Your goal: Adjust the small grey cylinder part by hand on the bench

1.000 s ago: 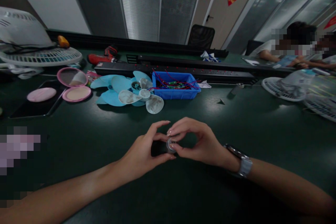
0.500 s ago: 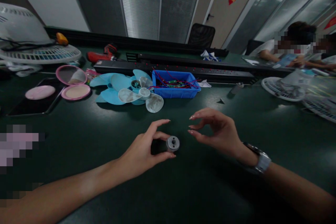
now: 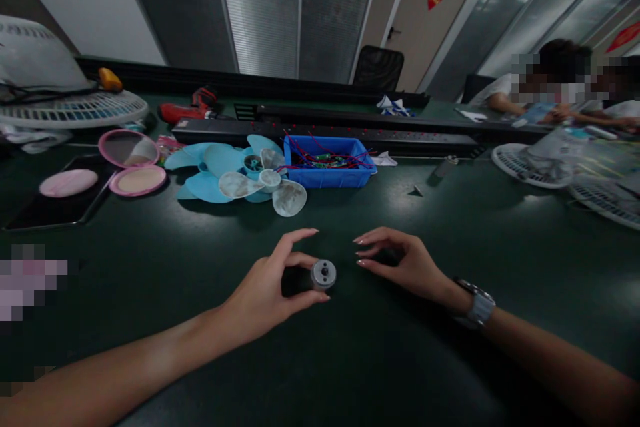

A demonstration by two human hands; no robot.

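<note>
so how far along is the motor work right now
Done: nothing visibly fitted yet. In hand: the left hand pinches a small round motor, its holed end facing the camera; the right hand hovers beside it, empty. Left: the fan blades and the wires in the blue bin lie untouched.

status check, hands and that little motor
Left hand pinching small round motor. Right hand open beside it, holding nothing. Bare table around; fan blades well back.

We see our two forearms bare with no sleeves, our left hand (image 3: 265,293) and right hand (image 3: 407,267) ending in long, pale, glossy nails, and a silver wristwatch (image 3: 477,307) with a metal band around our right wrist.
</note>
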